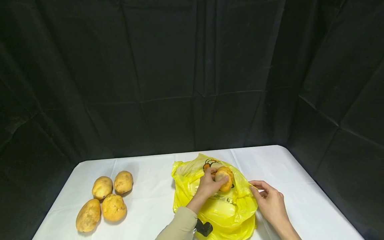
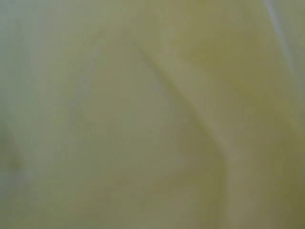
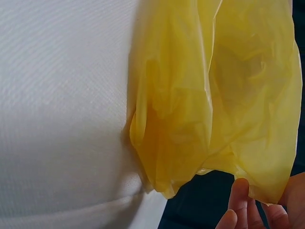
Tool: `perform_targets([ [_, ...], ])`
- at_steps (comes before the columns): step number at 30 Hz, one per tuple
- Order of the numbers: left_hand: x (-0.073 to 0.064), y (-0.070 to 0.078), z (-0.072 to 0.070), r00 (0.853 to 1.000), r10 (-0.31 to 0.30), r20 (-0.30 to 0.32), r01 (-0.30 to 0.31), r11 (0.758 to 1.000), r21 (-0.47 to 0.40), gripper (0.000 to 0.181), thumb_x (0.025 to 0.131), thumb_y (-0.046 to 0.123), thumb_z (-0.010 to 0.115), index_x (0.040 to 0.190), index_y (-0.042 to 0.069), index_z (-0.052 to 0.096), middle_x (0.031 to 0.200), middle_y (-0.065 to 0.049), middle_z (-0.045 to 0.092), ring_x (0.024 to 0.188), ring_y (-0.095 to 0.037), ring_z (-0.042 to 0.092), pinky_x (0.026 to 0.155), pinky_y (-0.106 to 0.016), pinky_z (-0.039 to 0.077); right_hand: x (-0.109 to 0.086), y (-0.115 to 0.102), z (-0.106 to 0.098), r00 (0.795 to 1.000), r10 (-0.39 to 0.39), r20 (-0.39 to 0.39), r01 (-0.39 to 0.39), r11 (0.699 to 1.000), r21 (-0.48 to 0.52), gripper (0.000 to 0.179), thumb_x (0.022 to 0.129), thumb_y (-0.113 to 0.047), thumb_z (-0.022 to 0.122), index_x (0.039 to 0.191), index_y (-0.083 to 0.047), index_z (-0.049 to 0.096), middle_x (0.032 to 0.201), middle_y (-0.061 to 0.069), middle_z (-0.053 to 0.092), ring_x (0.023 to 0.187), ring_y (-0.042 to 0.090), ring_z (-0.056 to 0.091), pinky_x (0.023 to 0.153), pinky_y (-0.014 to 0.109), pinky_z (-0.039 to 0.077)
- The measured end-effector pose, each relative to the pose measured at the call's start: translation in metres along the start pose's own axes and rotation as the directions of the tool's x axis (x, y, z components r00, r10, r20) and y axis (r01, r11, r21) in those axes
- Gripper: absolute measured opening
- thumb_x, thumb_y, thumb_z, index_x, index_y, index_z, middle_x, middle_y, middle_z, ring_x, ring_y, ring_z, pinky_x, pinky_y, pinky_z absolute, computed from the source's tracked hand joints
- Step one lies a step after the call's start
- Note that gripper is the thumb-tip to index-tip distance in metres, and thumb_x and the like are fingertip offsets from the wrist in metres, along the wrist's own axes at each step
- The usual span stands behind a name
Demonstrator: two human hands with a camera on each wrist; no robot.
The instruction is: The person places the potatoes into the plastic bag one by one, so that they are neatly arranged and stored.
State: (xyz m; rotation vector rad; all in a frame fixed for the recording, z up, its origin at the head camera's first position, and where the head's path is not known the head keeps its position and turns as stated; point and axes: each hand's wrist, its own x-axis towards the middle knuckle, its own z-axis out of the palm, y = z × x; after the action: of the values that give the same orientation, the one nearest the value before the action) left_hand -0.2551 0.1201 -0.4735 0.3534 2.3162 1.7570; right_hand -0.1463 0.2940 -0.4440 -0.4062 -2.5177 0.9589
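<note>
A potato [image 1: 227,172] is gripped between the thumb and fingers of my left hand [image 1: 207,185], over the printed yellow plastic bag [image 1: 223,216] in the head view. The bag's far side rises behind the potato. On the right, my right hand [image 1: 272,201] pinches the bag's edge with thumb and index finger. The right wrist view shows the bag [image 3: 176,119] hanging in folds, with fingers [image 3: 240,202] at its lower edge. Blurred yellow plastic [image 2: 143,119] fills the left wrist view, so the left hand and potato are hidden there.
Several more potatoes lie grouped on the left of the white-covered table [image 1: 147,200], among them a long one [image 1: 88,215] and a round one [image 1: 114,207]. Black curtains [image 1: 168,83] stand behind and at the sides. A black wrist camera [image 1: 204,228] sits at the left sleeve.
</note>
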Motion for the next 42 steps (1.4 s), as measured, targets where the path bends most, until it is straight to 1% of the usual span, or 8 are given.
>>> perform_targets([
  [11, -0.001, 0.001, 0.001, 1.0, -0.024, -0.009, 0.025, 0.993, 0.111, 0.061, 0.082, 0.045, 0.066, 0.126, 0.005, 0.051, 0.106, -0.007, 0.058, 0.096, -0.022, 0.056, 0.077, -0.036, 0.048, 0.002, 0.0, 0.001, 1.0, -0.007, 0.007, 0.007, 1.0, -0.008, 0.015, 0.089, -0.022, 0.063, 0.102, -0.016, 0.067, 0.096, 0.007, 0.066, 0.06, 0.011, 0.057, 0.047, 0.023, 0.045],
  [15, 0.0, 0.002, -0.002, 1.0, -0.004, 0.0, 0.004, 0.989, 0.15, 0.063, 0.084, 0.045, 0.064, 0.13, 0.005, 0.049, 0.112, -0.009, 0.057, 0.1, -0.023, 0.055, 0.08, -0.037, 0.048, 0.003, 0.0, -0.001, 0.999, -0.037, -0.004, 0.037, 0.999, -0.012, 0.014, 0.089, -0.021, 0.063, 0.102, -0.016, 0.067, 0.095, 0.008, 0.066, 0.061, 0.011, 0.057, 0.047, 0.023, 0.045],
  [18, -0.001, 0.002, -0.004, 1.0, 0.012, 0.006, -0.013, 0.984, 0.178, 0.063, 0.084, 0.046, 0.063, 0.131, 0.006, 0.049, 0.111, -0.008, 0.057, 0.098, -0.022, 0.054, 0.078, -0.036, 0.047, 0.004, 0.0, -0.001, 0.999, -0.051, -0.011, 0.051, 0.999, -0.018, 0.014, 0.089, -0.021, 0.063, 0.102, -0.016, 0.068, 0.094, 0.008, 0.066, 0.061, 0.011, 0.058, 0.048, 0.023, 0.045],
  [22, -0.004, 0.001, -0.008, 0.999, 0.034, 0.012, -0.036, 0.98, 0.198, 0.062, 0.085, 0.046, 0.062, 0.13, 0.005, 0.049, 0.111, -0.009, 0.056, 0.094, -0.021, 0.053, 0.076, -0.035, 0.046, 0.004, 0.0, -0.001, 0.999, -0.034, -0.009, 0.034, 0.999, -0.034, 0.015, 0.089, -0.022, 0.063, 0.102, -0.016, 0.068, 0.095, 0.008, 0.066, 0.062, 0.011, 0.057, 0.048, 0.023, 0.044],
  [26, -0.01, 0.003, -0.014, 0.998, 0.052, 0.017, -0.054, 0.98, 0.193, 0.061, 0.085, 0.045, 0.062, 0.13, 0.006, 0.049, 0.117, -0.013, 0.053, 0.094, -0.022, 0.055, 0.074, -0.034, 0.047, 0.003, 0.0, -0.001, 1.0, -0.006, -0.004, 0.006, 0.999, -0.032, 0.016, 0.089, -0.022, 0.063, 0.103, -0.015, 0.067, 0.095, 0.009, 0.066, 0.062, 0.012, 0.056, 0.047, 0.023, 0.044],
  [31, -0.018, 0.005, -0.026, 0.996, 0.081, 0.031, -0.085, 0.986, 0.143, 0.058, 0.087, 0.047, 0.059, 0.129, 0.01, 0.048, 0.123, -0.013, 0.05, 0.1, -0.029, 0.057, 0.076, -0.036, 0.048, 0.003, 0.0, 0.001, 1.0, -0.016, -0.009, 0.016, 0.999, -0.046, 0.016, 0.089, -0.022, 0.062, 0.103, -0.015, 0.067, 0.095, 0.009, 0.066, 0.061, 0.012, 0.056, 0.047, 0.022, 0.044],
  [35, -0.024, 0.005, -0.035, 0.993, 0.114, 0.033, -0.117, 0.986, 0.117, 0.056, 0.087, 0.049, 0.058, 0.127, 0.012, 0.05, 0.123, -0.013, 0.05, 0.102, -0.03, 0.057, 0.077, -0.036, 0.048, 0.003, 0.001, 0.001, 0.999, -0.032, -0.018, 0.031, 0.998, -0.053, 0.015, 0.089, -0.021, 0.063, 0.102, -0.014, 0.067, 0.095, 0.009, 0.066, 0.06, 0.011, 0.056, 0.048, 0.022, 0.043],
  [42, -0.033, 0.003, -0.048, 0.991, 0.136, 0.014, -0.137, 0.985, 0.105, 0.049, 0.087, 0.047, 0.059, 0.125, 0.016, 0.052, 0.121, -0.007, 0.052, 0.102, -0.028, 0.056, 0.071, -0.031, 0.049, 0.003, 0.001, 0.001, 0.999, -0.035, -0.016, 0.034, 0.998, -0.059, 0.015, 0.089, -0.02, 0.063, 0.101, -0.013, 0.067, 0.095, 0.009, 0.067, 0.061, 0.011, 0.056, 0.048, 0.022, 0.043],
])
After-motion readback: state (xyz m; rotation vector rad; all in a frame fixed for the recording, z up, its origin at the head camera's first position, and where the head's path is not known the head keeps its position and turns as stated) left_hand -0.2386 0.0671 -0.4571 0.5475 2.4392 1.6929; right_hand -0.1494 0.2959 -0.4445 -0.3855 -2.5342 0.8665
